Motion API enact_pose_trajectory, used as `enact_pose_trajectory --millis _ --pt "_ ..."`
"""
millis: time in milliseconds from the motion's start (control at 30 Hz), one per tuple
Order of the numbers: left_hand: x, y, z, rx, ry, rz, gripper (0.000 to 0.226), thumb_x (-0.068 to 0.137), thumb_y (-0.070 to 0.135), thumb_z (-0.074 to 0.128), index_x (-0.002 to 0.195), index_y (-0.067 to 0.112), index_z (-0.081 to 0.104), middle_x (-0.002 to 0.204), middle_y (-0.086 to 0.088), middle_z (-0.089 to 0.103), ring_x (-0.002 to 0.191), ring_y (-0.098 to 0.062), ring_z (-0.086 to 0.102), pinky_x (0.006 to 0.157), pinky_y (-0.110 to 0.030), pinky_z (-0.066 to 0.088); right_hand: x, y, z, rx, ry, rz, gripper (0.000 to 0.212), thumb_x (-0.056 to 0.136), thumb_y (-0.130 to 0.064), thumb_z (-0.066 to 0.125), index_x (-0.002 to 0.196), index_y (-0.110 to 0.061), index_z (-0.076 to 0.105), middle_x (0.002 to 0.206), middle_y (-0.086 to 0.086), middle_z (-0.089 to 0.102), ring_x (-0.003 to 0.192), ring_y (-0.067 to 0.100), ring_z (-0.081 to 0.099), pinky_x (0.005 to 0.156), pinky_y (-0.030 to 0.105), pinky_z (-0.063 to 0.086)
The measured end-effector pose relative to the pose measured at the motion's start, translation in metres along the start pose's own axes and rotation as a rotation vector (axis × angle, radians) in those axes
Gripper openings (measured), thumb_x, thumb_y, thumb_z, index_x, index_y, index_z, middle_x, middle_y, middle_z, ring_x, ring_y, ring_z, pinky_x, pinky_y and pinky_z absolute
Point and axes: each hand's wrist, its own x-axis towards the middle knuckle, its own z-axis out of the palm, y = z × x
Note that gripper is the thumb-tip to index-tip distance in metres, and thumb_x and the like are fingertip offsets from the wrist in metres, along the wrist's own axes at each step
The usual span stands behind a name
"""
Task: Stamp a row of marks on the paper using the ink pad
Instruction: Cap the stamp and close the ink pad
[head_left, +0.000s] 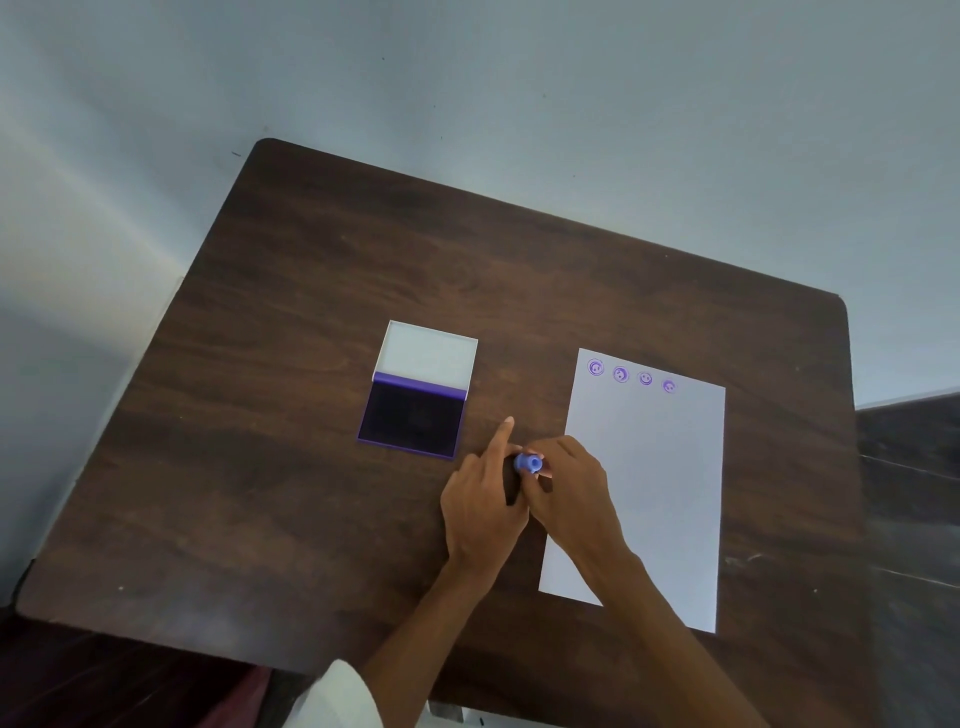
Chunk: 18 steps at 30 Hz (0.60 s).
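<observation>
A white sheet of paper (654, 483) lies on the right half of the dark wooden table (322, 291). Several purple smiley marks (621, 374) run in a row along its top edge. Left of it sits the ink pad (413, 421), lid open and tilted back, dark purple pad exposed. A small blue stamp (529, 463) is pinched between both hands, just left of the paper's edge and right of the pad. My right hand (571, 483) grips it from the right. My left hand (480, 493) touches it from the left, index finger stretched out.
The table's far edge meets a pale wall. A dark bench or surface (909, 467) stands to the right of the table. A white sleeve (337, 696) shows at the bottom.
</observation>
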Motion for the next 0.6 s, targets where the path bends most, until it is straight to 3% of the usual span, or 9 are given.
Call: enact_pose_trajectory --millis 233,333,467,600 --pt "0.0002 -0.0014 -0.0004 0.002 -0.018 0.014 0.058 0.08 0.043 0.072 0.126 0.008 0.066 0.087 0.0 0.076 0.062 -0.011 0.065 0.063 -0.019 0.051 0.0089 -0.0029 0.0001 -0.064 0.004 -0.01 0.025 0.09 -0.022 0.063 0.102 -0.001 0.066 0.106 0.014 0.07 0.08 0.008 0.049 0.071 -0.004 0.031" --pt "0.0001 -0.0019 -0.0007 -0.004 -0.027 0.012 0.058 0.08 0.042 0.072 0.128 0.009 0.065 0.085 0.001 0.075 0.063 -0.01 0.064 0.063 -0.022 0.054 0.0076 0.0006 0.0025 -0.065 0.001 0.01 0.026 0.091 -0.023 0.061 0.106 -0.002 0.066 0.109 0.013 0.069 0.084 0.007 0.049 0.083 0.005 0.033" --pt "0.0 -0.002 -0.0006 -0.024 -0.046 0.028 0.057 0.08 0.038 0.073 0.127 0.006 0.065 0.089 -0.002 0.076 0.065 -0.012 0.067 0.065 -0.025 0.056 0.0031 0.0017 0.0046 -0.032 0.018 0.015 0.025 0.09 -0.018 0.062 0.106 0.002 0.065 0.109 0.019 0.068 0.089 0.023 0.059 0.088 0.021 0.038" --pt "0.0021 -0.0018 -0.0048 -0.043 -0.112 0.027 0.057 0.083 0.033 0.074 0.13 0.004 0.062 0.103 -0.005 0.076 0.076 -0.016 0.072 0.073 -0.023 0.054 0.0055 -0.0001 0.0016 0.0 0.051 0.007 0.026 0.089 -0.018 0.063 0.106 0.002 0.066 0.109 0.02 0.068 0.092 0.028 0.061 0.086 0.021 0.04"
